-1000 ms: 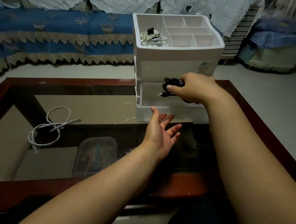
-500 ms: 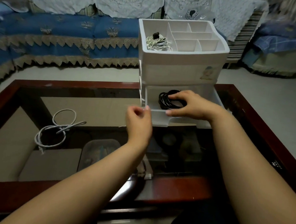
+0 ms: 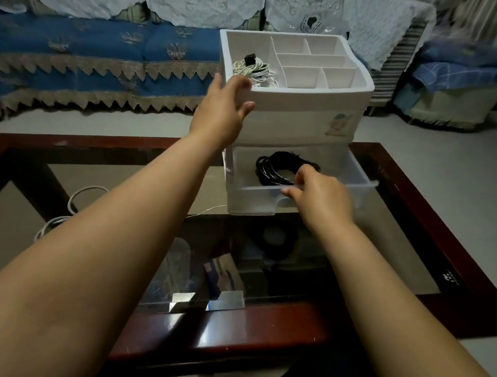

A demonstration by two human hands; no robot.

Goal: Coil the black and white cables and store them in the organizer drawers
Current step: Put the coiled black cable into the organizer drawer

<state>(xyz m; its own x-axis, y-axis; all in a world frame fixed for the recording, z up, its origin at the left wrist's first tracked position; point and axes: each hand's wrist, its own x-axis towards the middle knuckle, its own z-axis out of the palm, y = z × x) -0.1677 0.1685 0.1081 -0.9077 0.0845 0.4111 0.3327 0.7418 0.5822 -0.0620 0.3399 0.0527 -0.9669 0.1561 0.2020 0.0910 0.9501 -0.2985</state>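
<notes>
The black cable point(image 3: 278, 168) lies coiled in the open drawer point(image 3: 355, 183). My right hand point(image 3: 318, 199) pinches its front; my left hand point(image 3: 223, 109), fingers spread, steadies the organizer point(image 3: 296, 125). One white cable point(image 3: 81, 198) waits on the counter point(image 3: 426, 218).

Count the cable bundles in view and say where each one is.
3. A black coil lies in the open drawer; a white bundle sits in the organizer's top tray; a loose white cable lies on the table, partly hidden behind the left arm.
</notes>
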